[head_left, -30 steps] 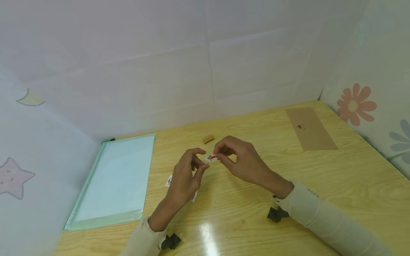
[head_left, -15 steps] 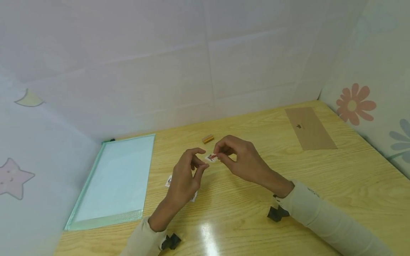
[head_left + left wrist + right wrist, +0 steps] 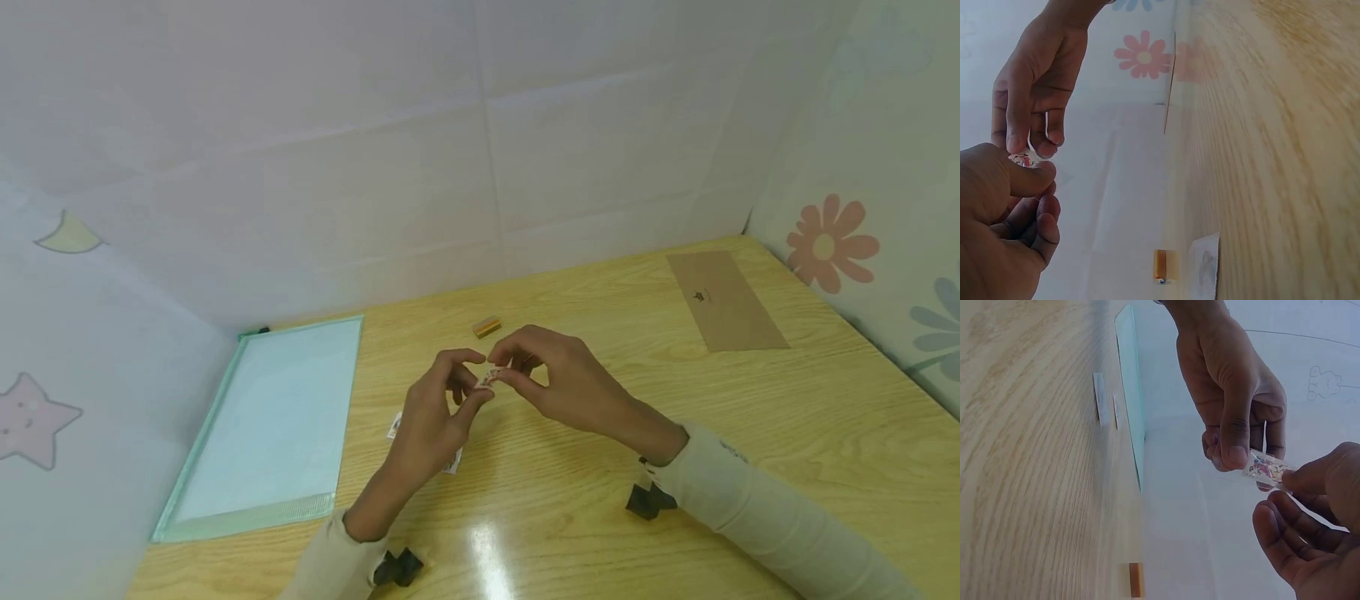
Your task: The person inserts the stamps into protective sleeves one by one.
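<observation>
A small printed sticker [image 3: 488,379], white with a red and dark picture, is held up between both hands over the table. Its clear edge shows around the picture [image 3: 1265,469] in the right wrist view. My left hand [image 3: 435,417] pinches one end between thumb and fingers. The opposite end is pinched by my right hand [image 3: 566,375], whose thumb covers part of the print. Below the left hand two more small white printed pieces lie on the table: one [image 3: 393,425] left of the hand, the other [image 3: 453,461] partly hidden by it.
A pale zip pouch [image 3: 270,417] with green edges lies at the left. Behind the hands sits a small orange-brown block [image 3: 487,326]. A brown envelope-like sheet [image 3: 727,302] with a small dark print lies at the far right. Cloth-covered walls border the wooden table [image 3: 600,517].
My right hand has shifted slightly left and down, closer to the left hand. The sticker has tilted, and its picture is less visible in the head view.
</observation>
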Motion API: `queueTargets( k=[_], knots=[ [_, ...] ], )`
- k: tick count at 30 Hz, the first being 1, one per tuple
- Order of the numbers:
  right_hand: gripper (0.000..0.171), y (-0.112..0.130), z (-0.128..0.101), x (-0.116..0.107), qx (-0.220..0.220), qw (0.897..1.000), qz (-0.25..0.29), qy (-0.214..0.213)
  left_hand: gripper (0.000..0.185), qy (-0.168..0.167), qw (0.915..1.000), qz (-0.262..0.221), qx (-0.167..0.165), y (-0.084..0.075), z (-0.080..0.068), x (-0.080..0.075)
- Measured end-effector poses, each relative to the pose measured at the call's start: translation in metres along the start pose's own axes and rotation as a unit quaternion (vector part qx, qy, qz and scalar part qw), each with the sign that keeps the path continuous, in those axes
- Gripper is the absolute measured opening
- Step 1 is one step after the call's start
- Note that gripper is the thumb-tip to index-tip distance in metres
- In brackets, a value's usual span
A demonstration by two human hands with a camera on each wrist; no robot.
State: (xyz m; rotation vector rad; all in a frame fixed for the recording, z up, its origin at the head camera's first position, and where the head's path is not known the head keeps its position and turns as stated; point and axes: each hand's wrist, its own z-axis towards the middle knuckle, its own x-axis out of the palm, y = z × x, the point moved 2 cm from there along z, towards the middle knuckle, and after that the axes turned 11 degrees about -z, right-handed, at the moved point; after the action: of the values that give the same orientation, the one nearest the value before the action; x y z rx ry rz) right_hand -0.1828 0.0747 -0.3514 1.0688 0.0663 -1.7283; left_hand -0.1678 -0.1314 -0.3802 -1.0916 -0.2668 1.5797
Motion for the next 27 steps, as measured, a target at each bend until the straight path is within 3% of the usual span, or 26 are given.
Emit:
queueTargets(
  k=[5, 12, 17, 22, 27],
  knots=[
    [0.016, -0.001, -0.001, -0.001, 0.019, 1.0, -0.014, -0.016, 0.049, 0.002, 0.9994, -0.029, -0.021, 0.002, -0.001, -0.001],
    [0.015, 0.0, -0.002, 0.003, -0.014, 1.0, -0.011, -0.008, 0.049, 0.008, 0.9977, -0.056, -0.036, 0.002, -0.001, -0.004],
    [0.018, 0.001, -0.003, 0.004, -0.02, 0.998, -0.052, -0.025, 0.047, 0.024, 0.995, -0.079, -0.055, 0.003, -0.001, -0.005],
    [0.018, 0.002, -0.004, 0.009, -0.051, 0.994, -0.097, -0.024, 0.047, 0.045, 0.9898, -0.112, -0.076, 0.004, -0.001, -0.005],
    [0.015, 0.003, -0.004, 0.012, -0.066, 0.994, -0.087, -0.008, 0.048, 0.059, 0.9834, -0.141, -0.098, 0.002, 0.0, -0.005]
  ],
)
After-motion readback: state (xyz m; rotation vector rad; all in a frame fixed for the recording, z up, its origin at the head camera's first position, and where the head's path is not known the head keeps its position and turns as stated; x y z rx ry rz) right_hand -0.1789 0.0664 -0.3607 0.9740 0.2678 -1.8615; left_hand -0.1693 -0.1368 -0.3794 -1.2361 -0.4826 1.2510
